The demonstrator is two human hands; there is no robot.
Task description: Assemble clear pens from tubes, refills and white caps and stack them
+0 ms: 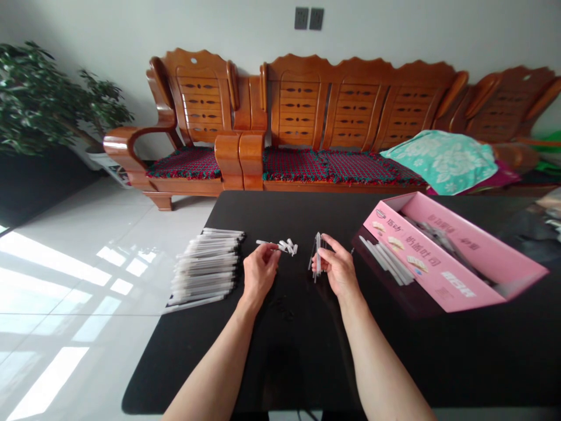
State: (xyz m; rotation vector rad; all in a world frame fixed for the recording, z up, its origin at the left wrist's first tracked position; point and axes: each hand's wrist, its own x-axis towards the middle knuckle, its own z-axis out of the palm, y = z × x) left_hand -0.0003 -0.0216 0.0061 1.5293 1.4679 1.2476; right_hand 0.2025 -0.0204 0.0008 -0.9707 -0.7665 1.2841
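Observation:
My right hand [339, 269] is closed around a whitish, see-through pen barrel [318, 254] held nearly upright between thumb and fingers. Several thin clear sticks show beside it, partly hidden by the fingers. My left hand [262, 270] is pinched together at the edge of a small heap of white pen caps [289, 247]; what its fingertips hold is too small to make out. To its left lies a thick stack of white pens [205, 266] with dark ends, side by side.
A pink cardboard box [416, 257] with items inside stands at the right on the black table [307, 362]. Several white barrels [388, 261] lie against its near side. Small dark pieces [284, 310] rest near me. A wooden sofa [328, 117] stands behind the table.

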